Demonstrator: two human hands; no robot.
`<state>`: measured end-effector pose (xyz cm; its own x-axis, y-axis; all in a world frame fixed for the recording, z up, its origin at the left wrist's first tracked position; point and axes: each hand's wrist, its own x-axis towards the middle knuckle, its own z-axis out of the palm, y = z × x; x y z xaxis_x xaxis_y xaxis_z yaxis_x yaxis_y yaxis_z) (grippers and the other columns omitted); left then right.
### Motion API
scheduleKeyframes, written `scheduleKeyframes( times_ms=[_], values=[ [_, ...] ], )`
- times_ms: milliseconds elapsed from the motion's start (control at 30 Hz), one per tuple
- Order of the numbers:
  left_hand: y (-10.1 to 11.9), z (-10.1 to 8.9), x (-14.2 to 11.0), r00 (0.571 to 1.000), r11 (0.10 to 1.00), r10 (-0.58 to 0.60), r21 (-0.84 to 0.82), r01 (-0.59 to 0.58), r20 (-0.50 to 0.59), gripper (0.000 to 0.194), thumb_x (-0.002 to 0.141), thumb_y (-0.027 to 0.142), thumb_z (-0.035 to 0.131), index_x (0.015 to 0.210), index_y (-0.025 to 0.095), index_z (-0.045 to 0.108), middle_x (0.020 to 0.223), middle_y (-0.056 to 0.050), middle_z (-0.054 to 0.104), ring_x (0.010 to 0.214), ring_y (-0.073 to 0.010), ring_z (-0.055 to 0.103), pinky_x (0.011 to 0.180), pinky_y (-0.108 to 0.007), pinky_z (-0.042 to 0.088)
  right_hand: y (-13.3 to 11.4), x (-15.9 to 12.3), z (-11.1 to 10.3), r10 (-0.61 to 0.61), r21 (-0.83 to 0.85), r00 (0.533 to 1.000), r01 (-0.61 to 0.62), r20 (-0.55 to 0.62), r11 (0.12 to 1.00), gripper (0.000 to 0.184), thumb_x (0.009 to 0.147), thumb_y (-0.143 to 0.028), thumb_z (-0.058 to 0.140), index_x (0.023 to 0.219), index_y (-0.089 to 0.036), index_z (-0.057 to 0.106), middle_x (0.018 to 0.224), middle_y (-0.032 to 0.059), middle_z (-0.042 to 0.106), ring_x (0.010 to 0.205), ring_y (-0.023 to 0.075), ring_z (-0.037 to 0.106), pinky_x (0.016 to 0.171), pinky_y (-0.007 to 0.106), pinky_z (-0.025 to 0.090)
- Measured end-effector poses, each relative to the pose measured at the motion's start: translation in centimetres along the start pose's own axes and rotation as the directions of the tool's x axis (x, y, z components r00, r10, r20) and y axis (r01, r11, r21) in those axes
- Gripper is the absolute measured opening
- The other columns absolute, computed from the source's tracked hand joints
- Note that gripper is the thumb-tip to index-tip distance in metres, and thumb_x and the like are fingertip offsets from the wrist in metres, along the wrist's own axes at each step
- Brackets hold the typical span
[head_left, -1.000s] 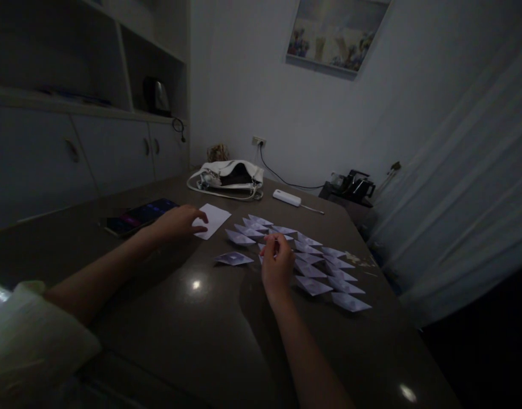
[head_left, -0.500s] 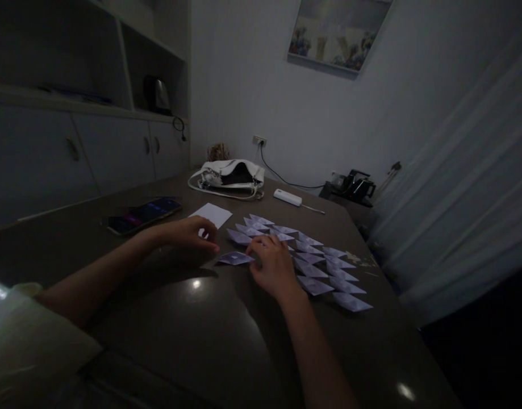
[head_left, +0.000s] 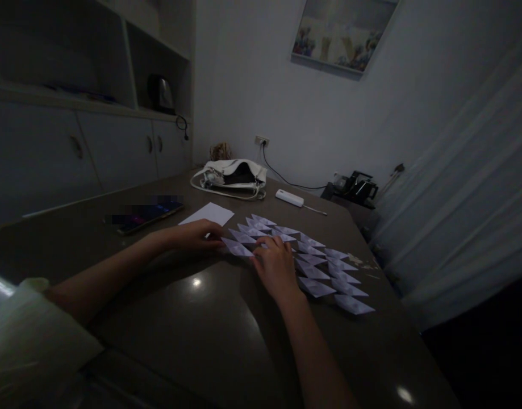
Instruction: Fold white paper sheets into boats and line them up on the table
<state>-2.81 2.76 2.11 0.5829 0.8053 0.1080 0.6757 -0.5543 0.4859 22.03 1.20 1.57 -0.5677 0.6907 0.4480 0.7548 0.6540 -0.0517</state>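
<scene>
No text is readable. The dark rectangular phone (head_left: 155,215) near the brown table's (head_left: 175,341) left edge may carry some, blurred.

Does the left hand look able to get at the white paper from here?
Probably yes: the left hand is just on the near side of the white paper, with nothing visible between them. It seems to touch the leftmost folded paper piece, though, so it might have to leave that first.

Left grip (head_left: 201,234), right grip (head_left: 278,266), both pinching, forearms (head_left: 314,341) bare
</scene>
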Motion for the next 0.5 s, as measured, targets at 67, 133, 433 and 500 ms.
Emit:
scheduleKeyframes(
  times_ms=[67, 133, 433, 500],
  values=[
    [-0.29, 0.06, -0.02, 1.000, 0.999, -0.021, 0.025, 0.021, -0.020, 0.024, 0.086, 0.035, 0.052, 0.090, 0.017, 0.069, 0.079, -0.003, 0.067, 0.069, -0.0161, 0.058, 0.062, -0.023, 0.041, -0.02, 0.02, -0.02, 0.007, -0.007, 1.000, -0.007, -0.003, 1.000, 0.008, 0.085, -0.020, 0.063, 0.084, -0.021, 0.070, 0.110, 0.0047, 0.066, 0.105, 0.0242, 0.052, 0.083, 0.040, 0.038],
    [-0.52, 0.18, -0.05, 0.999, 0.998, -0.036, 0.041, 0.037, -0.026, 0.026, 0.087, 0.036, 0.053, 0.087, 0.016, 0.069, 0.079, -0.004, 0.067, 0.069, -0.0171, 0.058, 0.061, -0.024, 0.041, -0.02, 0.07, -0.02, 0.030, -0.014, 1.000, -0.030, -0.005, 0.999, 0.010, 0.086, -0.019, 0.061, 0.084, -0.021, 0.070, 0.111, 0.0048, 0.065, 0.105, 0.0243, 0.052, 0.083, 0.040, 0.038],
    [-0.37, 0.23, 0.00, 0.999, 0.997, -0.034, 0.071, 0.036, -0.038, 0.024, 0.087, 0.036, 0.052, 0.088, 0.017, 0.068, 0.081, -0.004, 0.068, 0.071, -0.0167, 0.060, 0.063, -0.024, 0.042, 0.24, 0.12, 0.38, 0.081, 0.002, 0.996, -0.081, -0.022, 0.997, 0.012, 0.088, -0.020, 0.058, 0.084, -0.021, 0.070, 0.113, 0.0061, 0.064, 0.105, 0.0247, 0.052, 0.083, 0.040, 0.039],
    [-0.35, 0.21, 0.04, 0.998, 0.996, -0.033, 0.085, 0.037, -0.048, 0.023, 0.087, 0.034, 0.052, 0.088, 0.017, 0.068, 0.081, -0.003, 0.068, 0.071, -0.0166, 0.059, 0.064, -0.024, 0.042, 0.25, 0.04, 0.41, 0.079, 0.008, 0.996, -0.079, -0.027, 0.997, 0.013, 0.088, -0.020, 0.058, 0.085, -0.021, 0.070, 0.113, 0.0066, 0.063, 0.105, 0.0250, 0.052, 0.083, 0.040, 0.039]
  ],
)
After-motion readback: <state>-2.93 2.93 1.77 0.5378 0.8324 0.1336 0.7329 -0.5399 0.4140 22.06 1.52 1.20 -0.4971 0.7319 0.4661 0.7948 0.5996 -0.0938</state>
